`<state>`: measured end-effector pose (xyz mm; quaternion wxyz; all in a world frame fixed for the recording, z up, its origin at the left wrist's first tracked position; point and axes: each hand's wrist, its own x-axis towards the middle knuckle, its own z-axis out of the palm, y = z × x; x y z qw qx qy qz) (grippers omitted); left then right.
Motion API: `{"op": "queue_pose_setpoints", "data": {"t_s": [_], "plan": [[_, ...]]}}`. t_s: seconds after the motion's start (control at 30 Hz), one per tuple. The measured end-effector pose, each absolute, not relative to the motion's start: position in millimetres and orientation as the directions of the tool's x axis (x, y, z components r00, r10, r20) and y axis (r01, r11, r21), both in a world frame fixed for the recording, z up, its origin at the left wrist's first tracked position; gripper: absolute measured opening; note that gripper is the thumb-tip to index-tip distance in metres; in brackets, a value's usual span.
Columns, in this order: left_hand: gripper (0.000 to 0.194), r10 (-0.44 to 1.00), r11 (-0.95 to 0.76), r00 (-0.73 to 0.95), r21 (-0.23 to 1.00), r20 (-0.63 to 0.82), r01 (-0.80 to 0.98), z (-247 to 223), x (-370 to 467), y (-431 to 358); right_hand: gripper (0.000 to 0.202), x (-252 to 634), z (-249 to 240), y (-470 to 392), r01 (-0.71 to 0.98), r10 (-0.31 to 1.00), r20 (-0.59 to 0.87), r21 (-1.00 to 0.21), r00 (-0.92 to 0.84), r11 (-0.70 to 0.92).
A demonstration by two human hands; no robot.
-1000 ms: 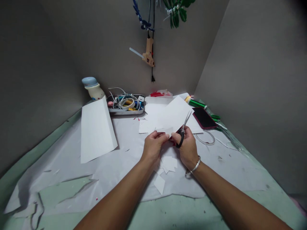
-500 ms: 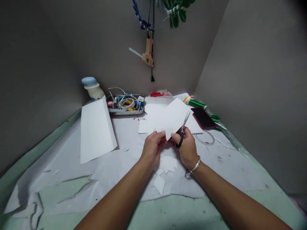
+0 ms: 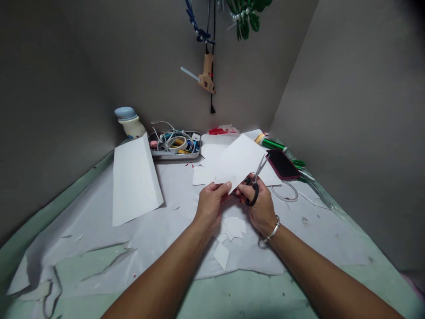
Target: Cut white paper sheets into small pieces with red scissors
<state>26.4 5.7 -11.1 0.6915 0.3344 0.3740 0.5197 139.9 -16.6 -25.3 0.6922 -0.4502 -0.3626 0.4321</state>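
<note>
My left hand (image 3: 212, 201) pinches a piece of white paper (image 3: 232, 184) between thumb and fingers. Its outline merges with the white sheets behind, so its full size is hard to tell. Black-handled scissors (image 3: 255, 192) sit in my right hand (image 3: 260, 201), blades pointing up and away, slightly parted and off the paper. My right thumb and fingertips are close to the paper's lower edge; whether they grip it is unclear. Below the hands lie small pointed white paper cutouts (image 3: 235, 227) and a diamond-shaped one (image 3: 221, 256).
White sheets (image 3: 215, 150) lie behind my hands. A folded white sheet (image 3: 134, 181) and a jar (image 3: 129, 122) stand left, beside a metal tray (image 3: 175, 156) of cords and spools. Rightward are a phone (image 3: 283, 164), green wire spool (image 3: 274, 144) and cable (image 3: 288, 197). A glue gun (image 3: 207, 75) hangs above.
The paper in my left hand has shifted in angle, its lower corner now showing against the sheets. The scissors have tilted slightly right and their blades have parted a little more.
</note>
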Motion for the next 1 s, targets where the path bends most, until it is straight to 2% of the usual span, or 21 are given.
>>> {"op": "queue_pose_setpoints", "data": {"t_s": [0.27, 0.6, 0.83, 1.0], "plan": [[0.023, 0.968, 0.24, 0.182, 0.857, -0.174, -0.455, -13.3, 25.7, 5.9, 0.023, 140.0, -24.9, -15.6, -0.279, 0.928, 0.145, -0.928, 0.342, 0.248], [0.022, 0.976, 0.205, 0.159, 0.889, -0.151, -0.409, -8.1, 27.4, 2.2, 0.018, 141.2, -32.6, -15.8, -0.132, 0.914, 0.185, -0.96, 0.362, 0.246], [0.015, 0.958, 0.262, 0.264, 0.73, -0.116, -0.632, -6.6, 29.0, 1.0, 0.021, 141.3, -28.1, -18.0, -0.092, 0.904, 0.215, -0.96, 0.369, 0.266], [0.02, 0.943, 0.316, 0.297, 0.677, -0.148, -0.665, -2.7, 27.7, -0.1, 0.022, 142.1, -27.4, -18.5, -0.085, 0.902, 0.231, -0.956, 0.365, 0.279]]}}
